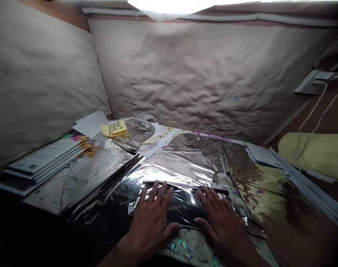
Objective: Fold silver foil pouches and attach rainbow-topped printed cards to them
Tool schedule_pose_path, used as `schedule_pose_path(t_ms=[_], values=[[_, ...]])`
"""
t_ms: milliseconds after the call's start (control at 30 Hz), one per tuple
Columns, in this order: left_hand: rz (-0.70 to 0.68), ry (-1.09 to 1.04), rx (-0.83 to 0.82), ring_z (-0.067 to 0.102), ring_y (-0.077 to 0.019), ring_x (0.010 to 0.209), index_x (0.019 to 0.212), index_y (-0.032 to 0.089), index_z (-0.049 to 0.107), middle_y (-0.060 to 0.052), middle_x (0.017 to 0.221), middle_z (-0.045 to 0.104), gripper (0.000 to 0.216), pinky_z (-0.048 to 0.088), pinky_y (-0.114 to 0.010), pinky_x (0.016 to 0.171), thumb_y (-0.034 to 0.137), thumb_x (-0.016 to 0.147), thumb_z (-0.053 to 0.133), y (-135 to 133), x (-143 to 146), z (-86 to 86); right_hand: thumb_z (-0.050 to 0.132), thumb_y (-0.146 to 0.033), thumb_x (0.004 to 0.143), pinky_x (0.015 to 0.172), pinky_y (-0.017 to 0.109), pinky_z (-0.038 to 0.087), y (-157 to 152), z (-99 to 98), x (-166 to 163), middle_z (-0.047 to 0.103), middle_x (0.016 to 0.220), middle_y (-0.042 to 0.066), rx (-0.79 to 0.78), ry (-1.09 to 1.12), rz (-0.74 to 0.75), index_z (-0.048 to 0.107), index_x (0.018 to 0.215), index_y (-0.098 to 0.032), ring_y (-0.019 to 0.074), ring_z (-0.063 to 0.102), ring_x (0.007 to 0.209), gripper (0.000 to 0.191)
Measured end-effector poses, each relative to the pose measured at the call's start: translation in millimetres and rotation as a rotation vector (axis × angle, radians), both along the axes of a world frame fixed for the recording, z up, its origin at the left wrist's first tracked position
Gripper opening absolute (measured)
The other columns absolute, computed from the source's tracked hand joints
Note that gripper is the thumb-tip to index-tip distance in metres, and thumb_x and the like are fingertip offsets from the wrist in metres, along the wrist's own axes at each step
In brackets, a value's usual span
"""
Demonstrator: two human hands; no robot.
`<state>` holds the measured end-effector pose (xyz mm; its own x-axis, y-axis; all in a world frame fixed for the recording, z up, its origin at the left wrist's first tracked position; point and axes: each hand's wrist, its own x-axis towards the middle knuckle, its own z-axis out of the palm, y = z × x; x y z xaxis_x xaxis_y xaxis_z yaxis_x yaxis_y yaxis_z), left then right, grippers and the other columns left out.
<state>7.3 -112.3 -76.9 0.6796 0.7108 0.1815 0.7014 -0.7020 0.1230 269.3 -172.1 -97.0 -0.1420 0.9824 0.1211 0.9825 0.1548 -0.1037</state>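
Both hands flat on the film, nothing gripped.

Film is dark, glossy and creased, lying on the worktop directly in front of the person. Left hand is palm down on its left part, fingers a bit apart, fingertips at the far edge. Right hand is palm down on its right part, fingers closer together, fingertips also near the far edge. Thumbs point inward, well apart, with film between them. Grip on both: spread, not curled round anything. Palm contact is hidden, so can't fully confirm how hard either one bears down.

Just on the near side of the film: loose shiny sequins, scattered. Beyond its far edge: a broad silvery foil, wrinkled, with glare on it. Past that, white paper strips.

Left of the film, well apart: a stack of packs, fanned in steps, printed side up. Far left of the film: a yellow card with dark print, and white sheets behind it.

Right of the film, further off: another small pile of cards, then a yellow bundle, looks like cloth or a bag. Above that bundle, a socket with white cables. Far behind the film, crumpled paper lining covers the wall.
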Motion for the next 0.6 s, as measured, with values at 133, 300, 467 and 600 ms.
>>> schedule_pose_path(t_ms=[133, 300, 467, 600], values=[[0.031, 0.017, -0.128, 0.018, -0.0417, 0.146, 0.155, 0.025, 0.020, -0.011, 0.160, 0.019, 0.090, 0.017, -0.066, 0.113, 0.079, 0.084, 0.034, 8, 1, -2.3, 0.041, -0.061, 0.095, 0.113, 0.060, 0.029, 1, 1.9, -5, 0.026, 0.159, 0.005, -0.016, 0.006, -0.018, 0.027, 0.153, -0.030, 0.0333, 0.025, 0.145, 0.067], [-0.036, 0.054, -0.122, 0.019, -0.0369, 0.147, 0.144, 0.035, 0.045, -0.006, 0.157, 0.032, 0.050, 0.013, -0.067, 0.113, 0.051, 0.097, 0.042, 37, -3, 23.3, 0.050, -0.059, 0.092, 0.105, 0.059, 0.043, -32, 14.0, -13, 0.037, 0.152, 0.012, -0.015, 0.069, -0.003, 0.046, 0.145, -0.027, 0.0380, 0.043, 0.135, 0.063], [-0.050, 0.019, 0.004, 0.026, -0.0335, 0.145, 0.125, 0.034, 0.064, -0.003, 0.156, 0.036, 0.037, 0.009, -0.063, 0.116, 0.020, 0.093, 0.050, 60, -5, 39.5, 0.048, -0.030, 0.098, 0.096, 0.035, 0.055, -64, 49.3, -9, 0.055, 0.140, 0.001, -0.194, 0.368, 0.394, 0.047, 0.143, -0.037, 0.0251, 0.060, 0.121, 0.046], [-0.222, -0.005, -0.170, 0.041, -0.0288, 0.136, 0.128, 0.032, 0.061, -0.003, 0.146, 0.051, 0.044, 0.024, -0.054, 0.115, 0.013, 0.094, 0.043, 70, -2, 40.5, 0.052, -0.018, 0.090, 0.111, 0.045, 0.040, -57, 51.7, -13, 0.037, 0.153, 0.004, -0.006, 0.248, 0.396, 0.038, 0.149, -0.031, 0.0275, 0.037, 0.140, 0.062]])
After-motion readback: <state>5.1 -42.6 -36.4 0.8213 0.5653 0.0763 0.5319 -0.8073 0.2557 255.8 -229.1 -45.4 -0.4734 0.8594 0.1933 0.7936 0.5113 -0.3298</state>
